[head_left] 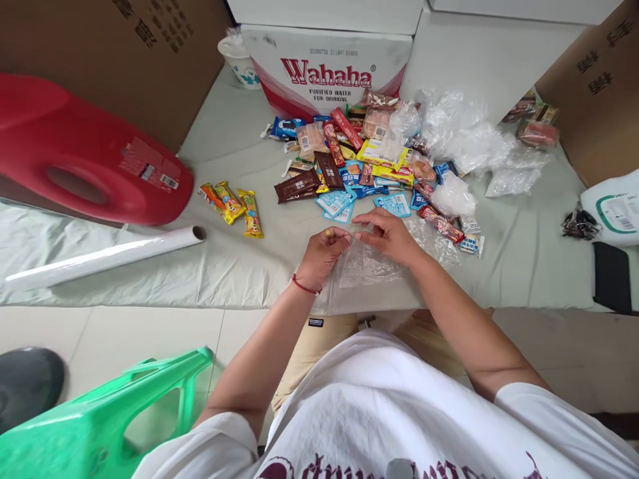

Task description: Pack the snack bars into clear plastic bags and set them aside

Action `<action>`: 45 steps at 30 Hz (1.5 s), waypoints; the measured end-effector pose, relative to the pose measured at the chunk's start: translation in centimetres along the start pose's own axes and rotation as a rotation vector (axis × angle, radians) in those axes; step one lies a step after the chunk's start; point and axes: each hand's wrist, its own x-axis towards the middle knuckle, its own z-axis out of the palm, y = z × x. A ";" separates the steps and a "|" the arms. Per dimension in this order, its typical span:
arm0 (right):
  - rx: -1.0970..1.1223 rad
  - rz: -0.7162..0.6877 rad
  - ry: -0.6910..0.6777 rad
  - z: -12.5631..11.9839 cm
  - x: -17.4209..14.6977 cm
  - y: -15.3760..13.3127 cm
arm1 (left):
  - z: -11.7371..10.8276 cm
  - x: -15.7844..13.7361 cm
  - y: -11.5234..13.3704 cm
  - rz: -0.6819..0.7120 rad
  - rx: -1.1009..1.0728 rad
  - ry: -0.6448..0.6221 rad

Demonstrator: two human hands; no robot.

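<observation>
My left hand is closed in a pinch on the edge of a clear plastic bag, which lies crumpled on the cloth-covered table. Just to its right, my right hand hovers over the bag, its thumb and fingers apart and nothing visible between them. Beyond both hands spreads a heap of packaged snacks: light-blue packets, dark brown bars, yellow packs and red wafer bars. A red-brown bar lies to the right of my right hand.
Crumpled clear bags are piled at back right. A Wahaha carton stands behind the heap. Small yellow snack packs, a plastic-wrap roll and a red jug are at left. A black phone-like object lies at right. A green stool stands below.
</observation>
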 end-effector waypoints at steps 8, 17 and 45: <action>-0.013 -0.076 0.222 0.3 -2.4 -2.4 | -0.4 -0.4 0.0 -0.004 -0.120 0.110; -0.516 -0.245 0.309 -2.2 -17.5 -3.0 | -3.9 -0.9 0.2 0.102 -0.141 0.437; 0.225 0.588 0.575 -3.5 -14.1 1.1 | -2.0 -1.0 0.5 0.069 0.364 0.208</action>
